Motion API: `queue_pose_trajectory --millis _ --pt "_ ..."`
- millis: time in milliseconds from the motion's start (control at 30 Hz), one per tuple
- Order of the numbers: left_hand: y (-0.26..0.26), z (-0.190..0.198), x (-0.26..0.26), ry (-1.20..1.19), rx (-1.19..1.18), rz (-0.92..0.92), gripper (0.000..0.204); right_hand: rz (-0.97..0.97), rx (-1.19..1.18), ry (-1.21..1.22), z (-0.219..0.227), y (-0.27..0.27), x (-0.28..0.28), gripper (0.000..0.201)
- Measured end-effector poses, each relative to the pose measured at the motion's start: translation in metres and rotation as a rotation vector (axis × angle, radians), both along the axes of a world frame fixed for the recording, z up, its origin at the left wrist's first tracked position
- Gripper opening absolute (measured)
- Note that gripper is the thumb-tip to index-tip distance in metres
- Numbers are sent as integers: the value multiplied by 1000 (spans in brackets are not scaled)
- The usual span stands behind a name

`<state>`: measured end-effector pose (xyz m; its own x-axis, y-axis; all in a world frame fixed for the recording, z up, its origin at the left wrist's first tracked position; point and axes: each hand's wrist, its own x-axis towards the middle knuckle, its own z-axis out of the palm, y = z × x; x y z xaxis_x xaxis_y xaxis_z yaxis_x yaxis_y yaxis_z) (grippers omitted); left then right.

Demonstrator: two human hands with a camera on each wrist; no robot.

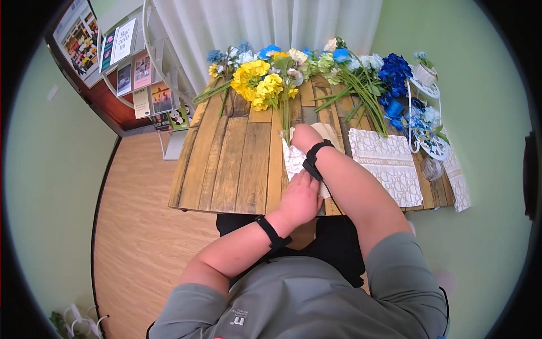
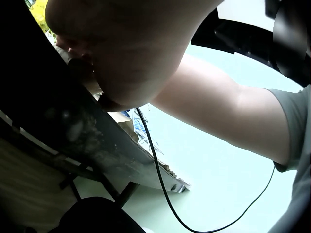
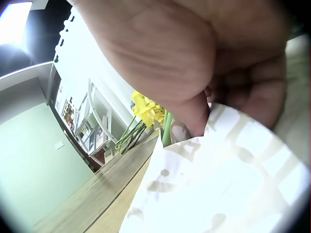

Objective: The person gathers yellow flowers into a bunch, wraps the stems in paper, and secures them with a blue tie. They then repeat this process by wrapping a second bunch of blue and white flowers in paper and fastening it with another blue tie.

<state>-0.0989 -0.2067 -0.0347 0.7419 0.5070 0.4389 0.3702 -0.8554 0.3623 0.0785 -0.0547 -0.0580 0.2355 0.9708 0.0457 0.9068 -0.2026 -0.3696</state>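
Observation:
White paper with a beige pattern lies folded around green stems topped by yellow flowers. At the paper's upper edge, the right hand pinches the paper beside the stems; in the right wrist view its thumb and curled fingers meet at the rim of the patterned paper. The left hand rests on the lower part of the paper, fingers extended. In the left wrist view a hand fills the top, and what it touches is mostly hidden.
More patterned sheets lie right of the hands. Blue flowers, loose green stems and a white metal stand occupy the far right. A ribbon roll sits near the right edge. A magazine rack stands left behind the table.

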Motion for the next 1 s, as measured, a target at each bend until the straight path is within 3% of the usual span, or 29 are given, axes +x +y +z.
queue_pose_trajectory --millis 33,100,233,333,400,500,633,767,933,967,1000 --pt "0 -1 -1 11 8 -22 43 2 -1 -2 4 -3 -4 24" --pt "1 -1 -2 4 4 -32 46 -192 65 38 23 -17 -16 22" --pt "2 -3 -4 3 24 -34 54 -180 38 -19 37 -26 -24 20" --pt "2 -4 -4 11 1 -44 58 -57 -77 -20 34 -25 -23 25" --pt "3 -4 -5 4 -18 -54 59 162 -68 -192 32 -26 -22 29" --pt "2 -4 -8 29 -49 -72 59 51 -109 8 52 -34 -34 31" --pt "3 -6 -10 66 -31 -94 56 100 -165 -44 46 -27 -42 33" --pt "-2 -3 -9 -41 28 -138 55 -34 -175 -80 47 -32 -67 25" --pt "-23 24 -32 33 -250 -508 51 -115 -212 -127 33 -23 -78 23" --pt "-28 30 -40 33 -248 -515 51 -122 -211 -127 33 -21 -78 23" --pt "-32 34 -48 -55 -244 -589 47 -128 -206 -120 32 -21 -78 23"
